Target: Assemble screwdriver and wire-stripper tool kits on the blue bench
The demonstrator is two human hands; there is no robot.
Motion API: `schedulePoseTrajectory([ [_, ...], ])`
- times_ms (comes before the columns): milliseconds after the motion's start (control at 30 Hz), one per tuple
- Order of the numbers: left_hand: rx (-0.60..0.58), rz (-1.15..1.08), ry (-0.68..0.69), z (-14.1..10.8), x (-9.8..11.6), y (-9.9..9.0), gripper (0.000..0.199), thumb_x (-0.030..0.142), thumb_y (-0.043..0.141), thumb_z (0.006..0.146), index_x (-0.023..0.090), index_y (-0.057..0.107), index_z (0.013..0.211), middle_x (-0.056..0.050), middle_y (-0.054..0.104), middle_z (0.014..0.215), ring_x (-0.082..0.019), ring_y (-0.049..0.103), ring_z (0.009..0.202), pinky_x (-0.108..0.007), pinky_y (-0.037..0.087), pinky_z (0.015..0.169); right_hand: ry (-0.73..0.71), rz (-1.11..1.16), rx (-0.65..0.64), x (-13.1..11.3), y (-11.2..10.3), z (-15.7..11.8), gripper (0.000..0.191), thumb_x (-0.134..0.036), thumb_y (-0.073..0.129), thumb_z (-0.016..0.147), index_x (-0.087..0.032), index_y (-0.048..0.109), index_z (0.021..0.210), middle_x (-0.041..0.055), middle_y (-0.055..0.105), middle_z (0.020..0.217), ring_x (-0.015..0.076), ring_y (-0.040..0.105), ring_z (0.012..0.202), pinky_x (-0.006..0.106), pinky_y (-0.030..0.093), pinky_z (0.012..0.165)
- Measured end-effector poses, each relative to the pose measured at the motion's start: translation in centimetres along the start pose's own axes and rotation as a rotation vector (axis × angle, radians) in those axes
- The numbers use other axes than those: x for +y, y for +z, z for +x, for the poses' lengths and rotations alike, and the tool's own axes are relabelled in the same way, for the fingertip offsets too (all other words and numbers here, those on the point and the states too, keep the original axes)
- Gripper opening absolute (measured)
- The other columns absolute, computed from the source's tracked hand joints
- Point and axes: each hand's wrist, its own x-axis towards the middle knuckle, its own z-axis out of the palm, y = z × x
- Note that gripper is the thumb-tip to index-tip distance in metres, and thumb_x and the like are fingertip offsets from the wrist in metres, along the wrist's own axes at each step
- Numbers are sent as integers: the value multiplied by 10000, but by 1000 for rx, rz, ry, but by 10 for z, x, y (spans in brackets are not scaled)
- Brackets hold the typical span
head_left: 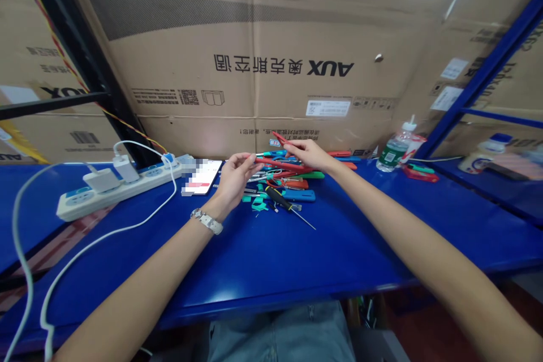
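My left hand (237, 175), with a pale watch on its wrist, pinches the left end of a long, narrow red plastic piece (282, 166). My right hand (309, 154) is closed at the thumb and fingertips on another slim red plastic piece (279, 138), tilted up to the left, just above the first. Beneath both hands lies a pile of slim blue, red and green plastic items, partly hidden by my fingers. A black and yellow screwdriver (279, 198) rests in front of it, its tip toward me, beside a blue handle-shaped piece (300, 195) and small green scraps (258, 203).
A white power strip (127, 185) with plugged-in chargers and cables lies left, near a phone (207, 176). At right stand a clear bottle (394, 150) and a white jar (486, 155). Large cardboard boxes (190, 28) rise behind the blue table (297, 266).
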Motion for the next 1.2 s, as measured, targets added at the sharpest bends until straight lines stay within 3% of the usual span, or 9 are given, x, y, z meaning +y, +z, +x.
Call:
schedulePoseTrajectory([
  [200,-74,12,-3,-12,-11,28,102,95,741,836,139,650,836,-16,694,834,-113,705,792,-307,585,916,-56,-148,-101,-22,5,-38,454,-475,406,1037,-177,748,1033,27,681,809,179,590,755,283,418,704],
  [300,-110,13,-32,-16,-19,42,117,123,769,820,139,657,850,-22,709,852,-118,707,781,-310,585,895,-54,-129,-120,-23,4,-59,387,-437,417,1037,-227,719,1158,41,726,973,206,636,872,294,456,756],
  [467,-185,64,-58,-14,-34,63,185,144,794,795,147,625,868,-27,709,844,-140,722,734,-324,594,818,-86,-264,-49,-7,-15,-89,345,-227,516,954,-218,584,1292,65,719,1057,211,640,866,320,471,769],
  [633,-261,282,7,2,-47,82,105,161,750,821,159,670,888,-39,732,801,-152,699,701,-257,563,657,-14,-326,35,16,-39,-103,188,-241,529,953,-198,591,1125,55,708,926,199,620,768,313,440,714],
  [733,-347,372,74,18,-55,94,38,158,741,816,155,704,821,-42,731,751,-157,687,700,-284,571,728,-27,-417,80,30,-56,-99,199,-195,539,941,-189,653,1103,46,710,910,192,616,769,313,438,736],
  [833,-383,480,126,41,-62,109,56,165,767,778,164,711,772,-44,734,732,-182,689,708,-326,567,778,-55,-551,179,47,-73,-85,281,-127,550,911,-180,704,1140,92,695,1107,221,626,978,345,442,892],
  [933,-401,674,245,66,-70,125,40,151,745,781,174,738,749,-42,729,711,-192,670,694,-331,549,797,8,-734,253,62,-87,-64,320,-150,542,922,-173,723,1185,143,626,1203,265,594,1067,383,428,928],
  [1067,-334,992,368,95,-85,140,104,131,731,794,185,751,708,-71,723,704,-229,678,736,-360,537,870,93,-919,203,77,-91,-39,382,-113,493,930,-167,703,1245,173,641,1215,317,545,1149,456,370,983],
  [1200,-350,1156,357,111,-98,146,119,70,686,800,160,762,788,-119,752,820,-265,706,895,-398,514,973,151,-1024,194,91,-84,-26,383,-112,466,944,-189,728,1212,159,676,1209,327,521,1182,473,341,997],
])
